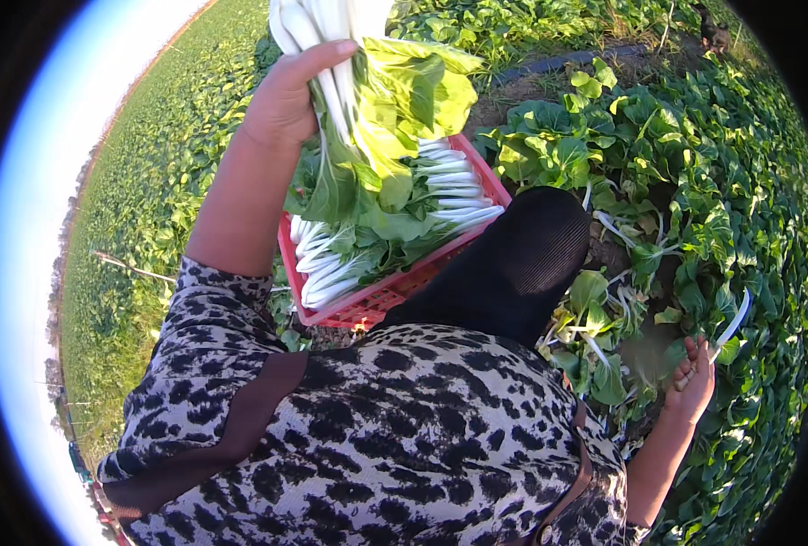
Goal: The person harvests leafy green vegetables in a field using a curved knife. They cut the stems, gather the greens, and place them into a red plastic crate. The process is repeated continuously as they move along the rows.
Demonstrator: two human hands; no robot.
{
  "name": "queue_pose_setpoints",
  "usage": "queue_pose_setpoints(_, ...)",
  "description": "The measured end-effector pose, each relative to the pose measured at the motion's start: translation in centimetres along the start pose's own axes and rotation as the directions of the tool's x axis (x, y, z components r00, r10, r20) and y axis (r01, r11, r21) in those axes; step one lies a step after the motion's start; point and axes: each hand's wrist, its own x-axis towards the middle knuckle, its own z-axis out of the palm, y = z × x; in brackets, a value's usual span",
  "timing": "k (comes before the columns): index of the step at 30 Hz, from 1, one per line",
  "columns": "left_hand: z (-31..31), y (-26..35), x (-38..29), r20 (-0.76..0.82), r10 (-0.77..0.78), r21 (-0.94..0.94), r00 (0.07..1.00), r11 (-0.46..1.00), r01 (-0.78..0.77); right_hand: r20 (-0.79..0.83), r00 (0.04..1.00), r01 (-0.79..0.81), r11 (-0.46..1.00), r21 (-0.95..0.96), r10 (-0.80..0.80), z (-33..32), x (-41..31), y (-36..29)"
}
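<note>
My left hand grips a bunch of leafy greens with white stalks, leaves hanging down, above a red plastic crate. White-stalked greens lie in rows inside the crate, stalks towards its sides and leaves towards the middle. Low on the right, my right hand is closed around the handle of a curved blade, which looks like a sickle or harvesting knife. It points up and away over the growing plants.
My bent knee in black cloth stands against the crate's right side. Loose leaves and stalks litter the soil beside it. Leafy plants grow densely on the right, with a dark strip on the ground beyond. A wide green field stretches left.
</note>
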Motion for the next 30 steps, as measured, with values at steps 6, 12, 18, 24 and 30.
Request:
queue_pose_setpoints(6, -11.0, 0.8, -4.2, -0.413, 0.064, 0.405, 0.908, 0.906, 0.12, -0.114, 0.992, -0.077, 0.984, -0.158, 0.059, -2.3, 3.3, 4.6)
queue_pose_setpoints(12, -14.8, 1.0, -4.5, -0.507, 0.123, 0.623, 0.853, 0.736, 0.264, -0.262, 0.943, -0.265, 0.94, -0.213, 0.206, -4.6, 3.0, 8.6)
queue_pose_setpoints(18, -16.5, -0.2, -4.7, -0.537, 0.175, 0.825, 0.825, 0.312, 0.471, -0.282, 0.929, -0.307, 0.923, -0.234, 0.237, -7.6, 3.7, 9.8)
queue_pose_setpoints(24, -16.4, 0.5, -3.4, -0.433, 0.121, 0.894, 0.893, 0.188, 0.408, -0.334, 0.897, -0.395, 0.866, -0.306, 0.291, -7.2, 2.9, 11.1)
queue_pose_setpoints(30, -7.0, -5.6, -8.3, -0.187, -0.058, 0.977, 0.981, 0.096, 0.192, -0.337, 0.903, -0.387, 0.846, -0.367, 0.267, -8.6, 2.6, 10.7)
